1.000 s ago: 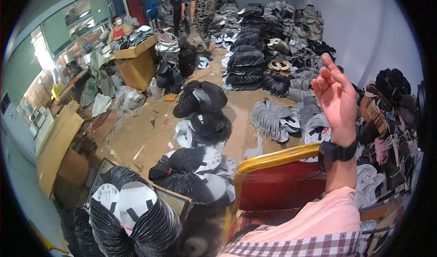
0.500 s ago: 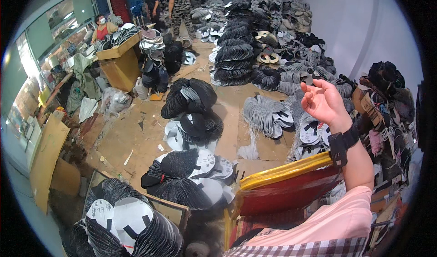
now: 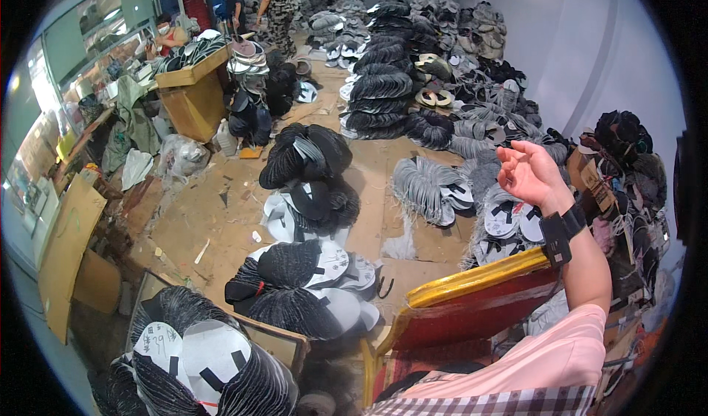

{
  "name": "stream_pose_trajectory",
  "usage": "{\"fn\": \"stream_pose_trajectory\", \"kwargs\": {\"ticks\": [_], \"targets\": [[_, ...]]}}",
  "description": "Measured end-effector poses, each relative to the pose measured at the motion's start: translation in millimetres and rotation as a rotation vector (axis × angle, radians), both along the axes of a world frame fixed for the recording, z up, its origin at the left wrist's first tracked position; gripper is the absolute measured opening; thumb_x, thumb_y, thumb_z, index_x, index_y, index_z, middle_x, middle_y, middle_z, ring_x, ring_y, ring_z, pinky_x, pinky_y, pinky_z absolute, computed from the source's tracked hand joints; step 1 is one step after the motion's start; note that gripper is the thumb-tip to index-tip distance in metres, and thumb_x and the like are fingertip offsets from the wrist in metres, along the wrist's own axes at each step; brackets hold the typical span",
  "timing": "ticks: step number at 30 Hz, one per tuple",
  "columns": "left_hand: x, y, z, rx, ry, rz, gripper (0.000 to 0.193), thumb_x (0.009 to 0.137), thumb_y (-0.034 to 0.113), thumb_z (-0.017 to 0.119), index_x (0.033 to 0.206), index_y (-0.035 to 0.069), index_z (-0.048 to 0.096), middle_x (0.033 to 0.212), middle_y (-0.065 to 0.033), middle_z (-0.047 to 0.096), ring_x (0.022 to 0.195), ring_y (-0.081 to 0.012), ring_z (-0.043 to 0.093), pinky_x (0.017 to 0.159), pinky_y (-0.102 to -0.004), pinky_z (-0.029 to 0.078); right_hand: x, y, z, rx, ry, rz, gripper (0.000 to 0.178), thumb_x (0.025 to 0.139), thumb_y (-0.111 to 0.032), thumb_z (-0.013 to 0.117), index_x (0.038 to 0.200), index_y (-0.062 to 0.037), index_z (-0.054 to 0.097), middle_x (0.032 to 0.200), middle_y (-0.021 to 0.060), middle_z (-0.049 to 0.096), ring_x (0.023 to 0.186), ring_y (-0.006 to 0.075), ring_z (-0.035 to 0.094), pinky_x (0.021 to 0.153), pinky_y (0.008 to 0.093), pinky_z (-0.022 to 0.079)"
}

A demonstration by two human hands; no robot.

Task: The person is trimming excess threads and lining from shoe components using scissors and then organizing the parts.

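My right hand [image 3: 532, 175] is raised above the right side of the room, palm showing and fingers loosely curled but apart. It holds nothing. A black strapped device [image 3: 558, 233] sits on that wrist. Below the forearm stands a chair [image 3: 472, 287] with a red back and yellow frame. Beyond the hand, and partly hidden by it, lie grey bundles of thin stacked pieces [image 3: 428, 186] and white oval pieces with black bands [image 3: 501, 221]. My left hand is out of view.
Dark bundles [image 3: 287, 283] lie on the cardboard-covered floor [image 3: 214, 220]. A large bundle with white ovals [image 3: 214, 357] stands at near left. Tall piles [image 3: 380, 84] fill the back. A person sits behind a wooden bin [image 3: 193, 110]; two others stand farther off.
My right hand has shifted slightly right and down, its fingers still loosely curled. The seated person at the back has moved their head and arms.
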State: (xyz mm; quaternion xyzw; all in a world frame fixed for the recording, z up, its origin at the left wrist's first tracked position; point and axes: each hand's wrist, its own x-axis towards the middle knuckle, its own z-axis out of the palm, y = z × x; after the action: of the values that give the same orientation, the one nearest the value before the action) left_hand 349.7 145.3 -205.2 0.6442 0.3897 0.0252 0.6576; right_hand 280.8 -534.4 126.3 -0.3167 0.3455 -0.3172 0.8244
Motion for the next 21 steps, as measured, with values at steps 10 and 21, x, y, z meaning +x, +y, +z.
{"fn": "stream_pose_trajectory", "kwargs": {"ticks": [10, 21], "targets": [[-2, 6, -7, -0.010, -0.029, -0.107, 0.022, 0.085, 0.016, 0.061, 0.098, 0.000, 0.053, 0.072, -0.0084, 0.057, 0.059, -0.0160, 0.053, 0.051, -0.0256, 0.043, 0, -4, -5, -0.025, -0.044, -0.031, 0.022, 0.086, -0.017, 0.052, 0.101, -0.0029, 0.045, 0.085, 0.0042, 0.054, 0.056, 0.0121, 0.050, 0.059, 0.0295, 0.048], [6, -14, 0, 0.291, 0.002, -0.096, 0.046, 0.078, 0.034, 0.070, 0.106, 0.001, 0.055, 0.099, -0.0142, 0.058, 0.083, -0.0206, 0.053, 0.070, -0.0365, 0.045, -1, -22, -16, -0.002, -0.068, 0.041, 0.017, 0.086, -0.021, 0.051, 0.094, -0.0060, 0.050, 0.084, 0.0030, 0.056, 0.060, 0.0144, 0.051, 0.060, 0.0315, 0.048]]}}
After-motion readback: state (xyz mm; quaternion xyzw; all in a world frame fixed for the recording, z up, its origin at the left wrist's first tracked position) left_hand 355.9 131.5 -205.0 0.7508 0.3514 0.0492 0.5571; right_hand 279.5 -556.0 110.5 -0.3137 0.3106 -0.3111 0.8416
